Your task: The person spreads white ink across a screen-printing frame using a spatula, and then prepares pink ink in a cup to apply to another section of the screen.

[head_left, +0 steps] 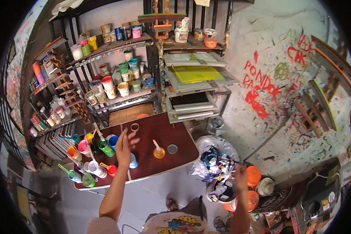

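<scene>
My left hand [126, 146] is raised over the dark red table [156, 130], its fingers apart and holding nothing. A ring like a tape roll [134, 127] lies just beyond it, and a light blue cup [133, 161] stands beside its wrist. Farther right on the table are a small jar of orange stuff [159, 153] with a pale stick in it and a round clear lid [172, 149]. Off to the right, my right hand [241, 176] hangs beside a rubbish-filled plastic bag [199, 154], in front of the orange buckets. Its fingers are blurred.
Several paint pots crowd the table's left end, among them a green pot [106, 149] and a white pot [97, 170] with tools standing in them. Shelves [121, 99] of paint tins and a rack of screen frames [199, 74] stand behind. An orange bucket [254, 176] sits at right.
</scene>
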The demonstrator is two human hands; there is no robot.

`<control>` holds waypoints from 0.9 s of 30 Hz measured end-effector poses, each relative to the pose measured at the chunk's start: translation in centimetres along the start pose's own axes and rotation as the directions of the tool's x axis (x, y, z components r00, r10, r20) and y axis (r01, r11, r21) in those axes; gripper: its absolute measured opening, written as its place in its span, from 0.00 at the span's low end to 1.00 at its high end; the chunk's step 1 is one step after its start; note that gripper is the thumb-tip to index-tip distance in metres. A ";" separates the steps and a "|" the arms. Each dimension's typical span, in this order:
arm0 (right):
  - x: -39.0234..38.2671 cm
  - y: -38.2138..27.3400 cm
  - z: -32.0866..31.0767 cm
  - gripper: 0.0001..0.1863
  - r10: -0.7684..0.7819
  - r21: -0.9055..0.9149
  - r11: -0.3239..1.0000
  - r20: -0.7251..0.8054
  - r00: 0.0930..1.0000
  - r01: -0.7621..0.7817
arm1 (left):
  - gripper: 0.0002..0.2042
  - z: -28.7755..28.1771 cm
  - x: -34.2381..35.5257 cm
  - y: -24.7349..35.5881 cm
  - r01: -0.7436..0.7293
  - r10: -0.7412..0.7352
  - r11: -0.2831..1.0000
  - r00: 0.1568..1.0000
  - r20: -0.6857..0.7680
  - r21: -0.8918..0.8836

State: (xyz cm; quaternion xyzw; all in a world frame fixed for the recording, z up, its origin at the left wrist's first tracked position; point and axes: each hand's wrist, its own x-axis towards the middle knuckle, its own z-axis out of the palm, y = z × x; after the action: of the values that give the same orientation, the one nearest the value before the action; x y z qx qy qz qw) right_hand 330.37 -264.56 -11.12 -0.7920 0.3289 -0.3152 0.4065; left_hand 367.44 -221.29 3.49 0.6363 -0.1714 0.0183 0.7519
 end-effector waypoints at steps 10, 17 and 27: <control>45.7 -15.5 5.1 0.37 -0.107 0.161 0.983 0.083 0.991 0.092 | 0.24 9.5 26.3 1.4 -0.096 0.109 0.984 0.991 -0.081 0.152; 80.7 -14.2 12.1 0.39 -0.481 -0.288 0.823 0.103 0.871 0.489 | 0.29 23.5 43.9 -2.4 0.123 -0.059 0.782 0.991 -0.124 0.610; 89.1 -16.9 29.1 0.45 -0.090 0.049 0.996 0.643 0.761 0.076 | 0.24 25.4 49.9 -10.1 0.451 -0.353 0.864 0.860 -0.368 0.223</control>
State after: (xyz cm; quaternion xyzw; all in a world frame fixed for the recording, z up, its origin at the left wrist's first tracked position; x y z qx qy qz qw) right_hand 409.28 -313.38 10.24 -0.8615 0.1312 -0.0454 0.4883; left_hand 410.89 -257.22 11.28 0.7538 0.0937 -0.0137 0.6503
